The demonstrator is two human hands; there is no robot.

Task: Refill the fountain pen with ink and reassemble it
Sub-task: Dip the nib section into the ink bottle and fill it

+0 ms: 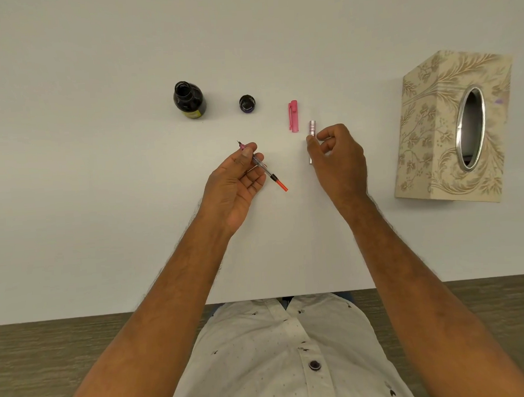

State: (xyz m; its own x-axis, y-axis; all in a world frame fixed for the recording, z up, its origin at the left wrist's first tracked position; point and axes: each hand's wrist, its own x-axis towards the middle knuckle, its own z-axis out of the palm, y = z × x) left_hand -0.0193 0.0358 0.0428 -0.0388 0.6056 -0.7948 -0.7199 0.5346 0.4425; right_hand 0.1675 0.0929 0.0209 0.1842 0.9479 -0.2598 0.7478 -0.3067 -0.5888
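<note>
A: From the left, what is seen on the table point(69, 179)?

B: The ink bottle point(189, 101) is uncapped, its lid point(247, 103) set just beside it. The pen is taken apart.

A: And the nib section?

B: The nib section with converter point(262, 166) is pinched by the left hand point(238, 181), thumb and fingers closed on it, nib pointed towards the bottle. Whether ink is already drawn up cannot be told.

A: Further right?

B: The pink cap point(293, 116) is laid apart on the table. The barrel point(311, 140) is pinched between thumb and forefinger of the right hand point(338, 160). A tissue box point(429, 145) is stood at the far right.

A: So what is left?

B: Probably the barrel is to be screwed on, the pen capped, and the bottle closed.
</note>
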